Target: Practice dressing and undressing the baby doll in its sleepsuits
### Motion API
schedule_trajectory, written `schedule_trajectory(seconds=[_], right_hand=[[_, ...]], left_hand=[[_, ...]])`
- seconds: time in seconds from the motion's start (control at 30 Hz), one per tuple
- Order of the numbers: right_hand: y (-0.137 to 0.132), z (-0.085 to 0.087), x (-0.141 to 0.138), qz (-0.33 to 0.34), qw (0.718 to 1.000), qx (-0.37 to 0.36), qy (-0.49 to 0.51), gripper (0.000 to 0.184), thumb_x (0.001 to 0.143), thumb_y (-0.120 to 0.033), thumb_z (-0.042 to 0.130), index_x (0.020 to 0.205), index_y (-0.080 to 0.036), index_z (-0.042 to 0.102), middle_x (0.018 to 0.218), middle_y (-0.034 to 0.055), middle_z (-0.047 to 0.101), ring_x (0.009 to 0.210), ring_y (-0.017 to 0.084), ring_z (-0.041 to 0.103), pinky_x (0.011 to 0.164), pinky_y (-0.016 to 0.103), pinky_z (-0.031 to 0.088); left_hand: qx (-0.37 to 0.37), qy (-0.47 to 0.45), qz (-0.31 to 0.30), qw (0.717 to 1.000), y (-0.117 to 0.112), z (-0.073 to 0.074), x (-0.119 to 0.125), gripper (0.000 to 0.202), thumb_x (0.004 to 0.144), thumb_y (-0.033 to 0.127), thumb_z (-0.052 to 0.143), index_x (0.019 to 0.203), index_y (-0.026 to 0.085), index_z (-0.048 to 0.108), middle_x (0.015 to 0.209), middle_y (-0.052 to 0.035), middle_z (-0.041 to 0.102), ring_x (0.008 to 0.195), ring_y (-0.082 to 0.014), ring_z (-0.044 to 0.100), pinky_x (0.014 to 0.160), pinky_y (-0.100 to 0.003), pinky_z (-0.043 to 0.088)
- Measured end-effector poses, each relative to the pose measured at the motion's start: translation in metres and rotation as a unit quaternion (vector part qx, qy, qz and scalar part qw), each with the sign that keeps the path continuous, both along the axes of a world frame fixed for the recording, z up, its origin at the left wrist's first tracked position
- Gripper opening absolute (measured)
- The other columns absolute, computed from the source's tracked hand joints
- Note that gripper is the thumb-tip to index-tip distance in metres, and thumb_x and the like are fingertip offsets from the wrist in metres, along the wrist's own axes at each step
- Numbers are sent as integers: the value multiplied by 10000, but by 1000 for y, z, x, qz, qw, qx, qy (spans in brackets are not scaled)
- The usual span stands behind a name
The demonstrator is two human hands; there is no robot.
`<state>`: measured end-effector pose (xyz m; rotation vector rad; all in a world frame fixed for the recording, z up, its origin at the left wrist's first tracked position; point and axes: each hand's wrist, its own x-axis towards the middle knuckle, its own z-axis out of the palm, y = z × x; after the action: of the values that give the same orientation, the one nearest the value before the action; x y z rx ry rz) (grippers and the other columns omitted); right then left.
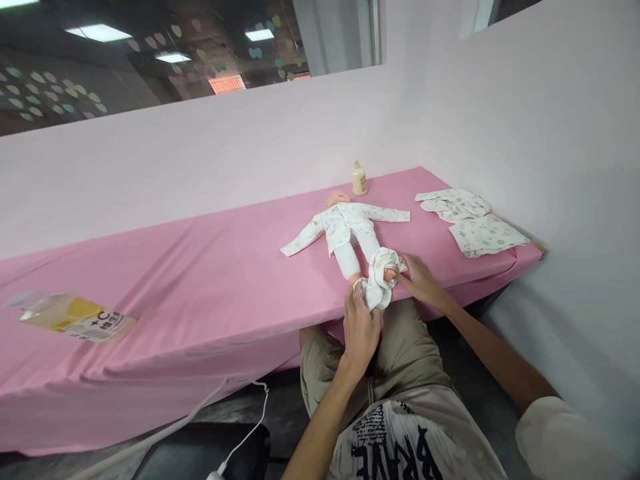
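Observation:
A baby doll [350,227] in a white printed top lies on its back on the pink-covered table [210,267], head toward the wall. A bunched pair of white printed trousers [379,283] is gathered round its feet at the table's front edge. My left hand [361,327] is closed on the lower part of the trousers. My right hand [419,277] grips the trousers beside the doll's foot.
A small cream bottle [359,180] stands behind the doll's head. Folded baby clothes [473,220] lie at the table's right end. A plastic drink bottle [75,319] lies on its side at far left. White walls enclose the table behind and right. A white cable [240,427] hangs below.

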<state>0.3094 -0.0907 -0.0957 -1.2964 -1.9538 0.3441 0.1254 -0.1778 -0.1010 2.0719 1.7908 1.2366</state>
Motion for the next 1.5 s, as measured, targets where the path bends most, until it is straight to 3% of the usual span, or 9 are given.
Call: schedule_trajectory(seconds=[0.17,0.37,0.47,0.67,0.83,0.93,1.07,1.37,1.5], right_hand=[[-30,32,-7,5,993,118,-9,410,915,-323,490,1307,-202,472,1287,147,543,1229,293,489,1038,485,397],[-26,64,-34,216,946,150,-189,436,865,-203,541,1300,-200,520,1338,107,542,1324,284,386,1101,477,313],[-14,68,-44,262,927,121,-241,507,805,-183,600,1307,-171,528,1329,115,554,1290,295,412,1083,473,314],[7,65,-45,262,940,19,-219,396,784,-179,615,1179,-187,634,1080,93,671,1047,264,562,935,420,386],[22,63,-43,276,948,-29,-155,234,812,-195,592,1019,-176,700,977,71,710,931,237,610,888,380,393],[30,68,-41,325,936,-102,-92,216,839,-198,553,972,-155,717,931,58,723,831,203,634,785,317,433],[36,73,-38,348,914,-205,-24,281,883,-273,521,1048,-133,699,1002,64,721,883,203,647,731,279,459],[30,73,-50,253,955,-86,-129,287,877,-205,515,1122,-165,657,1148,85,693,1037,233,629,863,322,430],[18,83,-53,279,933,-89,-211,446,822,-423,629,1196,-183,605,1165,105,673,1049,290,610,888,392,411]], left_hand=[[-31,-89,-27,995,10,7,-27,444,852,159,480,1295,168,497,1272,-120,580,1184,-231,541,1015,-389,438],[-83,-118,-47,989,15,20,-43,319,903,237,445,1181,171,588,1067,-71,686,960,-201,631,866,-332,487],[-85,-115,-61,988,17,20,-47,375,883,171,420,1233,174,556,1105,-69,675,990,-190,627,891,-323,482],[-105,-89,-109,984,16,8,-55,597,841,216,554,1413,175,390,1370,-118,527,1252,-237,506,1056,-382,404],[-120,-92,-147,977,16,11,-60,675,840,250,580,1457,189,315,1441,-125,454,1316,-244,446,1105,-399,357],[-122,-136,-145,972,18,13,-60,593,843,238,557,1405,184,375,1399,-115,494,1272,-230,484,1086,-394,379],[-116,-214,-124,962,22,10,-58,445,864,220,481,1306,183,455,1293,-96,564,1176,-204,552,1016,-369,439],[-175,-135,-138,965,25,21,-63,699,815,255,577,1442,185,274,1371,-123,500,1251,-235,497,1076,-406,374],[-162,-187,-120,961,27,19,-59,612,824,289,580,1382,193,346,1284,-104,552,1160,-226,553,977,-370,450]])
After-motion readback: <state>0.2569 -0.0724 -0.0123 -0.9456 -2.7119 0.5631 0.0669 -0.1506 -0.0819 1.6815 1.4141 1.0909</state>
